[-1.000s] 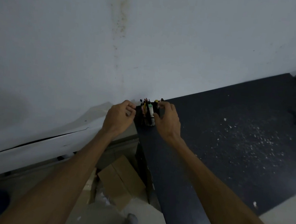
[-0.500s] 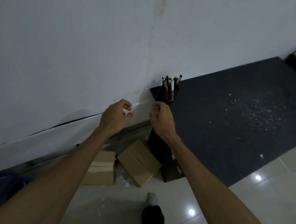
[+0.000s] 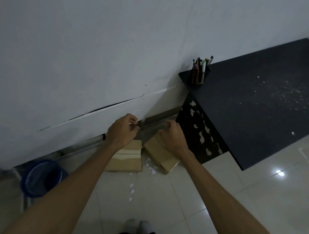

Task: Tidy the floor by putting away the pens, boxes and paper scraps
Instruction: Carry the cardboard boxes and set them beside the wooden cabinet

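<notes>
While both hands [image 3: 122, 130] [image 3: 173, 136] hover loosely curled, they hold nothing above the boxes [image 3: 162, 154].

Both hands, the left hand [image 3: 122, 130] and the right hand [image 3: 173, 137], hang loosely curled over two cardboard boxes [image 3: 126, 156] with open air around them. Ahead stands the wall [image 3: 99, 54]; right of the right hand the dark table [image 3: 255, 108] blocks passage. Behind them the tiled floor [image 3: 197, 207] carries only small paper scraps [image 3: 152, 169].

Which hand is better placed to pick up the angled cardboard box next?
Right, probably. The right hand hovers directly over the angled cardboard box, fingers loosely curled and empty. The left hand is also empty but sits above the other cardboard box.
</notes>
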